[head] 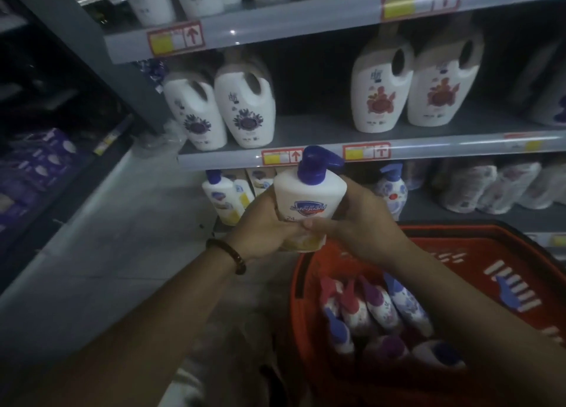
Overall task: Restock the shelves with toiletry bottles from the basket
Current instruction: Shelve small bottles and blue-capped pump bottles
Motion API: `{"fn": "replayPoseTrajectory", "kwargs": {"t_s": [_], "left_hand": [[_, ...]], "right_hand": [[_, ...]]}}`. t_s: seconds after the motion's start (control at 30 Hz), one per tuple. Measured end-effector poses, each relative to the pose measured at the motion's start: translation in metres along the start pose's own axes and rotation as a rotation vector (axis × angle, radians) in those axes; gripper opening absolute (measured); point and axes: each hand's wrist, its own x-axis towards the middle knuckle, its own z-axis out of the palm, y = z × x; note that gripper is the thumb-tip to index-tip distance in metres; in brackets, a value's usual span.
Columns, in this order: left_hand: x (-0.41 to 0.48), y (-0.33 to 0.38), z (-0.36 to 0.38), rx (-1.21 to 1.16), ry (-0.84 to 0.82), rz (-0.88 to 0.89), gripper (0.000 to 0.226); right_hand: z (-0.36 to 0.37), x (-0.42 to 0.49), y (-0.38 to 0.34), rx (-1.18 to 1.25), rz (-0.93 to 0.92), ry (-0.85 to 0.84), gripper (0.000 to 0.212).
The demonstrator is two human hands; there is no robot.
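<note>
**Pump bottle held in both hands before the shelves**

A white pump bottle (309,198) with a blue pump head and a blue shield logo on its label is being held upright in front of the shelving, above the near left corner of the red basket (477,253). The left hand (263,226) is wrapping around the bottle's lower left side, fingers curled closed on it, and the right hand (358,222) is gripping the lower right side, its fingers folding across the front so that the two hands are meeting at the bottle's base. A dark beaded bracelet (228,255) is sitting on the left wrist.

Just behind the held bottle, on the lowest shelf in view, similar white pump bottles (225,196) with blue heads and yellow lower labels are standing to the left, and a blue-patterned pump bottle (393,189) is standing to the right. Inside the basket, several pump bottles (379,308) with pink, purple and blue heads are lying on their sides, packed close together.

On the middle shelf (428,146), two white handled jugs with purple flower labels (223,112) are standing at the left and two with red flower labels (410,91) at the right, a gap lying between the pairs. Red-framed price tags (281,157) are lining the shelf edges.
</note>
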Motion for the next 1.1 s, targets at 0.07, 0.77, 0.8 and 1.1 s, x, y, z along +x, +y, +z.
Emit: {"fn": "replayPoseTrajectory", "kwargs": {"t_s": [0.07,0.77,0.8,1.1], "left_hand": [[0.009,-0.003,-0.015,0.024,0.006,0.002,0.067],[0.090,-0.108,-0.086,0.051,0.064,-0.158,0.065],[0.093,-0.112,-0.087,0.060,0.064,-0.167,0.066],[0.119,-0.152,-0.087,0.136,0.042,-0.230,0.061]], "right_hand": [[0.009,0.013,-0.002,0.019,-0.016,-0.002,0.069],[0.106,0.130,0.038,0.089,0.192,-0.137,0.069],[0.109,0.132,0.043,0.084,0.202,-0.142,0.070],[0.136,0.151,0.078,0.086,0.325,-0.145,0.063]]}}
